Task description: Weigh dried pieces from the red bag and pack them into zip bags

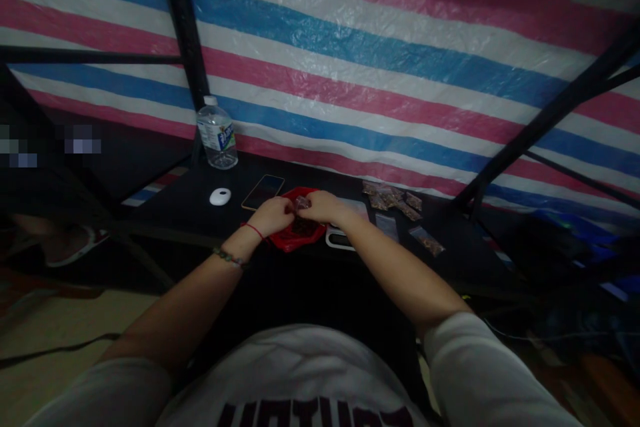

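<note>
Pinching a small clear packet (302, 203) between them, the left hand (273, 215) and right hand (323, 205) meet just above a red tray (296, 237) near the front of the dark counter (175, 210). Keeping the packet over the tray seems wise, so anything spilled lands there. More filled packets (395, 199) lie to the right; a phone (263, 192), a white puck (220, 197) and a water bottle (217, 133) sit to the left and farther back.
</note>
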Tool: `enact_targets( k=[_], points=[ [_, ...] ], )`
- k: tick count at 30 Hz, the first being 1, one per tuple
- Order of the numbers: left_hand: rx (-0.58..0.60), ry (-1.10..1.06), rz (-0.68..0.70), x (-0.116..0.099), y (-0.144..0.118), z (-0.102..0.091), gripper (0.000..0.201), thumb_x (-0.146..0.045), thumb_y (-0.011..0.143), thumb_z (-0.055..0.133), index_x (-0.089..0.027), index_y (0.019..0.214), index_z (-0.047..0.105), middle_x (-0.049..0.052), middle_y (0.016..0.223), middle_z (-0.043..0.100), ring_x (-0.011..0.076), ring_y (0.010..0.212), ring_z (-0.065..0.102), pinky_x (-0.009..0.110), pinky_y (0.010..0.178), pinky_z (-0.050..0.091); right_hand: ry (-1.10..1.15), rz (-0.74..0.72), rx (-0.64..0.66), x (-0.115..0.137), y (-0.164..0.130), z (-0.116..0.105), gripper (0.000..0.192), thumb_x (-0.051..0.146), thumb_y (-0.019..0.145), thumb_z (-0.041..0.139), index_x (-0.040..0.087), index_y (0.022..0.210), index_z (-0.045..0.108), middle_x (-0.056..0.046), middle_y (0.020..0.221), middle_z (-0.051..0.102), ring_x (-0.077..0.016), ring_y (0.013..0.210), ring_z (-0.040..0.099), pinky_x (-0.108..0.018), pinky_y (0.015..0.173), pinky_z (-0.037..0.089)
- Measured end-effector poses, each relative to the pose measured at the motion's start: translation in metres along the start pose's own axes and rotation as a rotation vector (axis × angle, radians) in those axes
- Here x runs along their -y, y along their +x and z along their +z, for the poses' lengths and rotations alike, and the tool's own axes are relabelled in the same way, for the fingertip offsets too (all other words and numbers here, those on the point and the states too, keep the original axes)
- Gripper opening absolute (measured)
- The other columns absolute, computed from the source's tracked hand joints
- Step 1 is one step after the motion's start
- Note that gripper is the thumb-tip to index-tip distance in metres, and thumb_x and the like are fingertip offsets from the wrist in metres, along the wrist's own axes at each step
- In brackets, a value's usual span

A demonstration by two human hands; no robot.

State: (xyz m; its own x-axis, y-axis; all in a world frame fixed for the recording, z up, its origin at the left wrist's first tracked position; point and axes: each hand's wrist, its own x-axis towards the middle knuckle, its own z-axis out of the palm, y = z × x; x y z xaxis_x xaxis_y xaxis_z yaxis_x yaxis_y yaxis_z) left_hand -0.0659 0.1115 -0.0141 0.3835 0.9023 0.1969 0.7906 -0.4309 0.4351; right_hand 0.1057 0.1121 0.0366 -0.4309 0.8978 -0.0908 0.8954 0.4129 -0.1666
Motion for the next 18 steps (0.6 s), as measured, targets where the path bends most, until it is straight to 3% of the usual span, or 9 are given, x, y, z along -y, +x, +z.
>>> enact_targets(
  k=[8, 13, 18],
  points=[
    [0.110, 0.024, 0.042, -0.003, -0.002, 0.005, 0.021, -0.030, 0.069, 0.061, -0.020, 0.085, 0.072, 0.007, 0.083, 0.072, 0.0217, 0.078, 0.065, 0.028, 0.071, 0.048, -0.494, -0.052, 0.278, 0.012, 0.036, -0.011, 0.045, 0.045, 0.069, 0.063, 0.014, 0.101, 0.071, -0.017, 0.099, 0.070, -0.0310, 0.088, 0.067, -0.036, 0.070, 0.051],
    [0.094, 0.006, 0.063, -0.002, 0.000, 0.011, 0.027, -0.029, 0.068, 0.065, -0.018, 0.092, 0.071, 0.008, 0.091, 0.072, 0.0232, 0.087, 0.065, 0.029, 0.077, 0.048, -0.741, -0.146, 0.262, 0.023, 0.037, -0.017, 0.036, 0.033, 0.069, 0.068, 0.017, 0.101, 0.071, -0.016, 0.104, 0.069, -0.0317, 0.095, 0.064, -0.042, 0.079, 0.048],
    [0.053, -0.054, 0.032, 0.002, 0.002, 0.017, 0.032, -0.029, 0.067, 0.067, -0.015, 0.096, 0.068, 0.010, 0.095, 0.070, 0.0245, 0.091, 0.064, 0.031, 0.083, 0.047, -0.791, -0.305, 0.153, 0.028, 0.033, -0.028, 0.021, 0.025, 0.069, 0.070, 0.019, 0.089, 0.072, -0.013, 0.103, 0.069, -0.0313, 0.102, 0.057, -0.047, 0.090, 0.038]
  ],
)
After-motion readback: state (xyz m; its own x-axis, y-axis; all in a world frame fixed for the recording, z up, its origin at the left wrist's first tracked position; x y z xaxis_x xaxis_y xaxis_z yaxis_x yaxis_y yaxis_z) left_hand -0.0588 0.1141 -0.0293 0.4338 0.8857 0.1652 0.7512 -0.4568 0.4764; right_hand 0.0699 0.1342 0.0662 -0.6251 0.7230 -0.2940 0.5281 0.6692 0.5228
